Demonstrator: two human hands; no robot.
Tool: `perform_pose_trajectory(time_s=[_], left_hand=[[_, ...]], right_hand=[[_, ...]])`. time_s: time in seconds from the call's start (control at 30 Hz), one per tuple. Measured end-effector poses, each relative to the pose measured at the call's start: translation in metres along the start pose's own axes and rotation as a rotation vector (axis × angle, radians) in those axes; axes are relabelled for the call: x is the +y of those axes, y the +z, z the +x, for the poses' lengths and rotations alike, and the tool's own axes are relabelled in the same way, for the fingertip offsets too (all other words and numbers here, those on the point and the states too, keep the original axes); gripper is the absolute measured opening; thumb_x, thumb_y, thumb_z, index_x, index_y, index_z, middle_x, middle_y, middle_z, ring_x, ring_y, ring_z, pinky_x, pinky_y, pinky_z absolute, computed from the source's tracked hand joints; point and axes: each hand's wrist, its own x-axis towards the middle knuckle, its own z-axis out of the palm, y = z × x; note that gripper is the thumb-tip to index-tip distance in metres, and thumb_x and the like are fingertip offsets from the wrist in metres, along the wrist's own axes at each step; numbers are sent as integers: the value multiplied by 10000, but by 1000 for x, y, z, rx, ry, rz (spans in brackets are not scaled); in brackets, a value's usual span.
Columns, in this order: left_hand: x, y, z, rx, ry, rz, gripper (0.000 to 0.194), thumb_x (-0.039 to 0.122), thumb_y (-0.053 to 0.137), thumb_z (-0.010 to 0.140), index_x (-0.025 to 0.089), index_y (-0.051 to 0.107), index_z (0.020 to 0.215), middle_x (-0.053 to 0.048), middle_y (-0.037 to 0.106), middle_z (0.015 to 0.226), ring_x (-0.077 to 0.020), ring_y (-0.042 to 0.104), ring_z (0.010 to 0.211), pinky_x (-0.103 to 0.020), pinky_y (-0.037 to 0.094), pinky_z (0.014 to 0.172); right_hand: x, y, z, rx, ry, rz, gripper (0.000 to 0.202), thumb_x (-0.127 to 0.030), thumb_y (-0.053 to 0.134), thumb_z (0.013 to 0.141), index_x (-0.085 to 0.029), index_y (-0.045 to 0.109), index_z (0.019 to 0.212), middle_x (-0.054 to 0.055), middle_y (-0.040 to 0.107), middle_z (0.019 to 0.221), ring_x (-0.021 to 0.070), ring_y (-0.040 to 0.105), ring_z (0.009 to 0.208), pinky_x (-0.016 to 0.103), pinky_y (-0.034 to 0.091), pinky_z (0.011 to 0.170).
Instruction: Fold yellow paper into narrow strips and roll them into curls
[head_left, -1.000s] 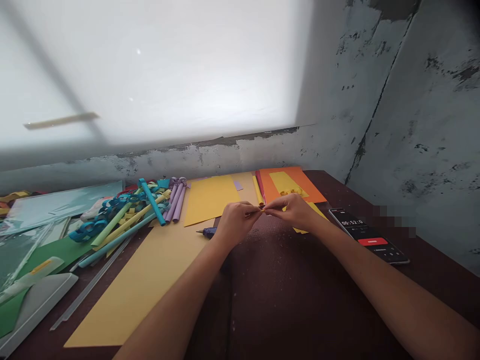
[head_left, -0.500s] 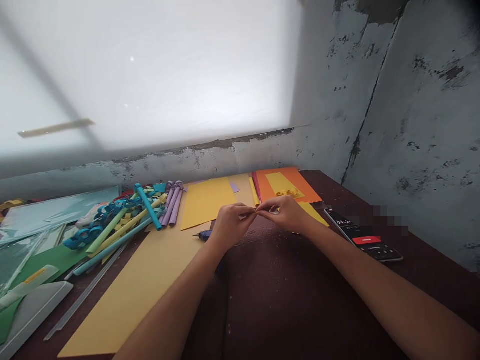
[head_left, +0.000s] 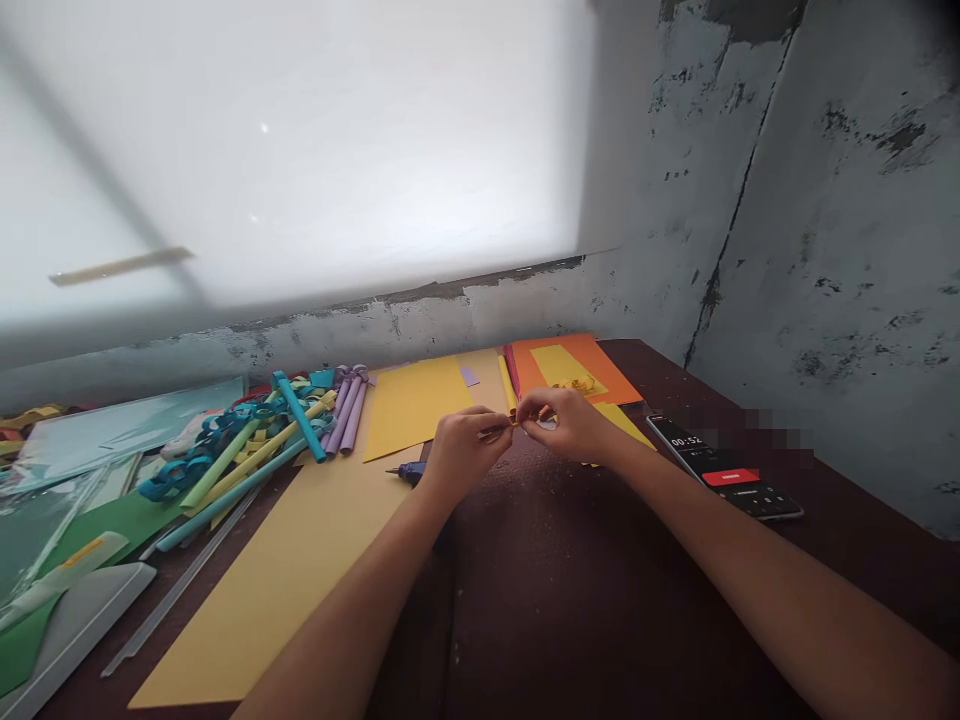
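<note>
My left hand [head_left: 471, 448] and my right hand [head_left: 561, 422] meet above the dark red table. Between their fingertips is a small yellow-orange paper strip [head_left: 514, 420], mostly covered by the fingers. Both hands are closed in a pinch on it. Beside my left hand lies a dark blue glue gun [head_left: 411, 471], its nozzle pointing left and its body partly hidden behind the wrist. Yellow curled paper strips [head_left: 576, 385] rest just beyond my right hand, on a yellow sheet over an orange sheet [head_left: 615, 372].
A yellow sheet [head_left: 416, 400] lies on a long tan sheet [head_left: 300, 570]. To the left are purple paper rolls [head_left: 351, 415], blue and green rolls, curled strips [head_left: 172, 475] and clear glue sticks [head_left: 180, 590]. A phone [head_left: 724, 470] lies at right. A peeling wall [head_left: 825, 250] stands behind.
The fingers of my right hand have curled and shifted slightly, and a little more of the yellow-orange strip shows. The view has moved a little; the other things lie still.
</note>
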Motion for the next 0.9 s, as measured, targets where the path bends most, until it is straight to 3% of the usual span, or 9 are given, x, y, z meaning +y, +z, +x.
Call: perform_pose_trajectory(time_s=[0.33, 0.7, 0.9], left_hand=[[-4, 1, 1, 34, 21, 23, 114, 147, 691, 859, 216, 780, 846, -14, 750, 807, -141, 700, 718, -233, 523, 687], [1, -2, 1, 25, 83, 52, 156, 98, 696, 825, 229, 775, 852, -12, 760, 863, -160, 709, 783, -260, 531, 734], [0, -1, 0, 21, 111, 39, 190, 90, 691, 826, 249, 787, 867, -8, 773, 886, -165, 720, 806, -267, 538, 755]], right_hand=[[4, -1, 0, -6, -14, -39, 102, -164, 522, 920, -200, 617, 925, 44, 694, 931, 174, 626, 844, 315, 510, 770], [-1, -1, -2, -27, -30, 14, 51, -183, 593, 895, -225, 623, 893, 20, 677, 928, 175, 639, 892, 330, 533, 861], [-6, 2, -3, -6, -66, -12, 62, -158, 616, 864, -220, 614, 868, 22, 664, 896, 176, 626, 847, 324, 522, 810]])
